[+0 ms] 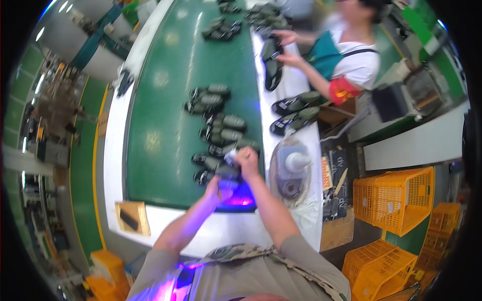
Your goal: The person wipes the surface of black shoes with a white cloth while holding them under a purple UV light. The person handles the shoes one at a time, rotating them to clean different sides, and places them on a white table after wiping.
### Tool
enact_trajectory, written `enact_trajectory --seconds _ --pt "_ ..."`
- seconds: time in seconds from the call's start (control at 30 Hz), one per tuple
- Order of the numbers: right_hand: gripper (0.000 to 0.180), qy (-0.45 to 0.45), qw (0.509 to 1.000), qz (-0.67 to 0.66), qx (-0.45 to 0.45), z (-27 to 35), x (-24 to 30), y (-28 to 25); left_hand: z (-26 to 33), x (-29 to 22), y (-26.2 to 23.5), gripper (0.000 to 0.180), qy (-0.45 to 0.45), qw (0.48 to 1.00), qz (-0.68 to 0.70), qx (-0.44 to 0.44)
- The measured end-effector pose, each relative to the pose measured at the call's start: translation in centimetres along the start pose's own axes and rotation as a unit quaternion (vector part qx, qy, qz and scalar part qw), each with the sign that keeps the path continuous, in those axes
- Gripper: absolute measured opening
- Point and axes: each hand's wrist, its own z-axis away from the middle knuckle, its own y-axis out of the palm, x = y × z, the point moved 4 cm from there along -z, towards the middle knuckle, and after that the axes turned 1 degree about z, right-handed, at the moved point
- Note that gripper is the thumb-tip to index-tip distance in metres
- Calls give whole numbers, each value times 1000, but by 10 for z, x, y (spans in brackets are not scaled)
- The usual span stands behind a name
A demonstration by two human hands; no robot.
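At the near end of the green belt, my left hand is closed on the edge of a dark shoe, washed in violet light. Just above it, my right hand has its fingers pinched on a small whitish piece, perhaps a cloth; blur hides its exact kind. Close to both hands lie black and olive-green shoes. More shoe pairs rest farther up the belt.
A green belt has white borders. Right of my hands, a white bottle stands in a plastic-lined tray. Across the table a person holds a dark shoe; another pair lies nearby. Orange crates stand at right.
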Motion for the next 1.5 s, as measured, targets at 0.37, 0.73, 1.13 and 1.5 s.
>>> enact_trajectory --seconds 0.37,0.73,1.13,1.5 --pt "20 14 990 -96 -102 -106 7 -1 -54 -95 7 79 4 955 -166 -246" --pt "18 37 998 -9 -53 168 55 -75 -47 -82 -32 48 161 965 -31 -204" --pt "18 -107 874 427 -208 200 148 -187 56 -1 -38 56 176 983 -5 42" --pt "16 -211 671 706 -82 163 136 -146 117 4 -36 47 145 982 -25 115"
